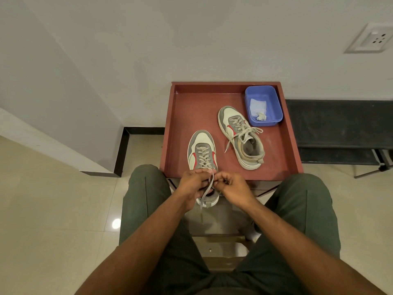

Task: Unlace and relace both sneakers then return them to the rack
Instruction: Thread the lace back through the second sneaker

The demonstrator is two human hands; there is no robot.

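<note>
Two white, grey and red sneakers lie on a red-brown rack top (182,107). The near sneaker (202,150) points away from me, its heel hanging over the front edge. My left hand (194,182) and my right hand (232,185) meet over its top eyelets, each pinching the grey lace (206,189). One lace end dangles down past the heel. The far sneaker (241,137) lies to the right, laced, with loose lace ends spread over its side.
A blue plastic tub (276,103) with a crumpled tissue stands at the rack's back right corner. A dark bench (336,128) runs along the wall on the right. My knees flank the rack's front. Tiled floor spreads to the left.
</note>
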